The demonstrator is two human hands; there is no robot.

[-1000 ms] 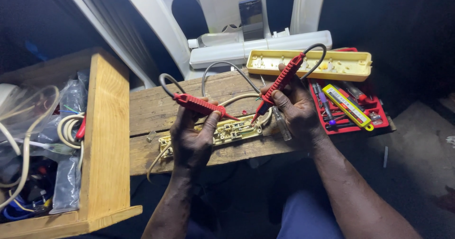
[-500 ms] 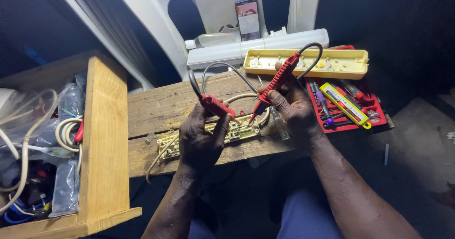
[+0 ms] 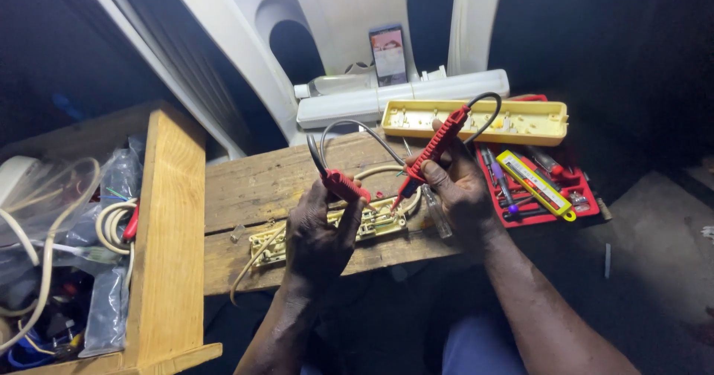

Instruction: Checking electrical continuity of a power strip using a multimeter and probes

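Head view, frame centre: left hand (image 3: pixel 316 234) pinches a red probe (image 3: pixel 346 187), right hand (image 3: pixel 457 189) pinches another red probe (image 3: pixel 435 148), tips angled down onto the opened power strip (image 3: pixel 327 234).

Both forearms rise from the lower edge, the left from about six o'clock, the right from about five o'clock, and converge toward the centre. The left hand (image 3: pixel 318 235) shows its back to the camera, fingers curled shut (thumb toward one o'clock). The right hand (image 3: pixel 455 191) lies at two o'clock of the left, wrist bent inward, fingers pinched closed, knuckles facing up. The two hands sit near each other, not touching.
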